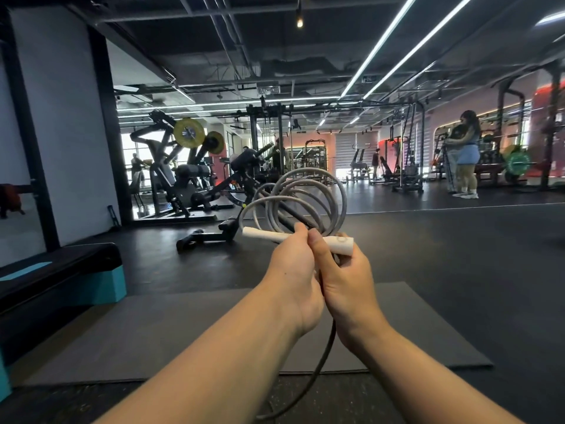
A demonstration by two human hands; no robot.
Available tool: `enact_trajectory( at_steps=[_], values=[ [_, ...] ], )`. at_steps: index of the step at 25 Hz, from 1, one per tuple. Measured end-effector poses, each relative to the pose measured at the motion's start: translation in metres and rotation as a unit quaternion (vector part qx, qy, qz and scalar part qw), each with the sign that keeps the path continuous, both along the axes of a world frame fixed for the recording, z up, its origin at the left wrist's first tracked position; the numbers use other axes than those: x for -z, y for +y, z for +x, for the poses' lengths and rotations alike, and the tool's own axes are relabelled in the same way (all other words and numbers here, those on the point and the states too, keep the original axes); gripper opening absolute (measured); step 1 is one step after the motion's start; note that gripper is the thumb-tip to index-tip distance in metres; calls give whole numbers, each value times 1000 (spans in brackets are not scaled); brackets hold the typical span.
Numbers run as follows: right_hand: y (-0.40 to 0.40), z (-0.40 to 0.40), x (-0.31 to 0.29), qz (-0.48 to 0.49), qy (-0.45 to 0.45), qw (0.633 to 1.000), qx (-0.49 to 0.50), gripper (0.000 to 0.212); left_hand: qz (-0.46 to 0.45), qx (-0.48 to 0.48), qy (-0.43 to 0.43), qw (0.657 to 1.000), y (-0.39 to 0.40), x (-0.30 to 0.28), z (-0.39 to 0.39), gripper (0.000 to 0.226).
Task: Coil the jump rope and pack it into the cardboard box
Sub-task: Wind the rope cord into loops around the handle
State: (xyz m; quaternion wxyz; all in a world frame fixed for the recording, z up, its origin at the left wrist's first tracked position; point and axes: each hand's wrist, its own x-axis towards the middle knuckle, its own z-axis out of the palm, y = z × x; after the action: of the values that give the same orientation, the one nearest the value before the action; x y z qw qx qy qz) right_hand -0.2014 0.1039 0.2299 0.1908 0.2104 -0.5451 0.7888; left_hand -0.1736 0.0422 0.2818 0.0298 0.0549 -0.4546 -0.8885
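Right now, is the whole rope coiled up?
No, loops of the rope stand above both hands, but a loose tail hangs below them toward the floor.

Bare mat (428, 325) ahead; step platform (61, 270) blocks left side.

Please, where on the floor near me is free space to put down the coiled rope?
The grey mat is bare to the left of your forearms, as far as the step platform. Dark floor beyond the mat, right, is free. Crowded: the black bench base ahead, left.
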Motion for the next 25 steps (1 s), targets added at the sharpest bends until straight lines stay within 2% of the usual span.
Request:
enact_trajectory(
  at_steps=[6, 9, 13, 16, 19, 21, 23, 24, 25],
  values=[
    [6, 9, -8, 9, -10, 999, -50, 17, 47, -98, 11, 994, -5, 9, -4, 22],
    [10, 10, -15, -1, -13, 997, -72, 15, 79, -103, 33, 991, -6, 8, -4, 28],
    [5, 11, -14, -2, -33, 996, -83, 17, 135, -94, -18, 986, 9, -3, 9, 50],
    [6, 12, -11, 23, -31, 997, -69, 15, 151, -80, -23, 985, 10, -2, 10, 43],
    [12, 12, -16, 52, -34, 998, -31, 17, 63, -48, -37, 996, 2, 11, 9, 29],
    [22, 6, -22, 127, -34, 991, 33, 23, 2, -47, -82, 996, -4, 14, 22, 16],
    [33, -4, -28, 223, 7, 972, 79, 36, -84, -89, -132, 984, -17, 23, 27, 31],
    [38, -8, -32, 285, 37, 953, 98, 40, -139, -142, -144, 970, -23, 25, 31, 42],
    [46, -15, -37, 357, 56, 924, 122, 42, -236, -211, -122, 941, -27, 25, 36, 56]
  ],
)
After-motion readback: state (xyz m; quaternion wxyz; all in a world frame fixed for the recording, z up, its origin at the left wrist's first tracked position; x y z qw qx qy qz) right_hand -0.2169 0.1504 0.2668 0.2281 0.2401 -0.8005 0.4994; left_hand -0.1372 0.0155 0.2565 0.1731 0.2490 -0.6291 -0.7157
